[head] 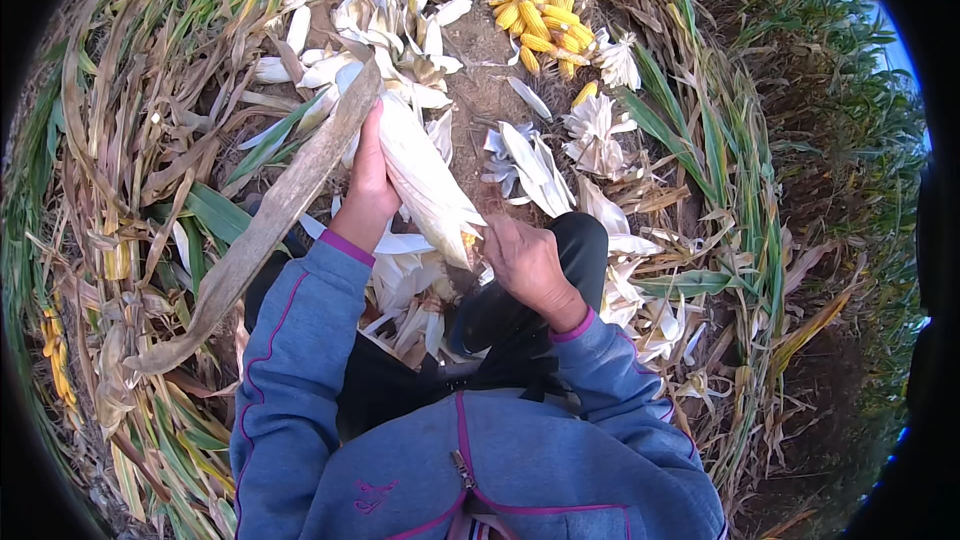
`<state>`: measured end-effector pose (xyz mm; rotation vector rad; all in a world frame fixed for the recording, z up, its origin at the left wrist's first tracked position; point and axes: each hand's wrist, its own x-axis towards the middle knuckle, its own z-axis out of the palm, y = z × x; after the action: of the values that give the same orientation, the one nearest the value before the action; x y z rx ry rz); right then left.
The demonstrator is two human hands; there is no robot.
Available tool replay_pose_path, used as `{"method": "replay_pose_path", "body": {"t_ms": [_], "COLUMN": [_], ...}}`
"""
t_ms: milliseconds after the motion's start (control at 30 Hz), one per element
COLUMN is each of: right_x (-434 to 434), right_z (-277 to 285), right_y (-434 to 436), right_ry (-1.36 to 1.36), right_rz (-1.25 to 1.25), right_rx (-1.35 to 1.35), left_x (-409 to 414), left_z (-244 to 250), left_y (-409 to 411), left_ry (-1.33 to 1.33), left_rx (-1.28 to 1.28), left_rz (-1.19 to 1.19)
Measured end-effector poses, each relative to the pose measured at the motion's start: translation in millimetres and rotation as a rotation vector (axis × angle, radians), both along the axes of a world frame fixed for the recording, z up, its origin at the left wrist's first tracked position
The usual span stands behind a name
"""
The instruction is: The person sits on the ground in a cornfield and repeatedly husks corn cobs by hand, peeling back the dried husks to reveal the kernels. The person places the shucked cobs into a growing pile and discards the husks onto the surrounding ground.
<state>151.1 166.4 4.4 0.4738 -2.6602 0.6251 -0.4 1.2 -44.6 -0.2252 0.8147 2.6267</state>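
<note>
In the head view, my left hand [371, 176] grips an ear of corn in its pale husk [424, 184], with a long dry brown leaf [262, 232] lying across the ear's far end and trailing toward the lower left. The ear slants down to the right, and a little yellow kernel shows at its near tip. My right hand [521, 259] is right by that tip, its fingers curled; whether they pinch a strip of husk cannot be told. Under the ear, between my legs, lie loose pale husks [409, 296].
A pile of husked yellow corn cobs [540, 19] lies on the soil ahead, right of many ears still in husk [322, 71]. Torn husks [596, 135] lie to the right. Cut stalks and leaves [720, 135] flank both sides, and standing plants [862, 127] rise at far right.
</note>
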Motion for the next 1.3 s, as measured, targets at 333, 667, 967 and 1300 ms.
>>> {"method": "replay_pose_path", "body": {"t_ms": [333, 667, 967, 1300], "right_x": [8, -7, -2, -24], "right_z": [-11, 5, -17, 20], "right_y": [7, 30, 9, 31], "right_ry": [-0.607, -0.504, -0.737, -0.252], "right_rz": [0.048, -0.067, 0.000, -0.125], "right_rx": [-1.192, -1.198, -1.324, -1.466], "left_x": [3, 8, 18, 59], "left_z": [-6, -4, -14, 65], "left_y": [-5, -2, 3, 22], "left_ry": [-0.094, -0.017, 0.033, -0.084], "left_rx": [0.144, 0.210, 0.151, 0.156], "left_rz": [-0.117, -0.270, -0.276, -0.554]}}
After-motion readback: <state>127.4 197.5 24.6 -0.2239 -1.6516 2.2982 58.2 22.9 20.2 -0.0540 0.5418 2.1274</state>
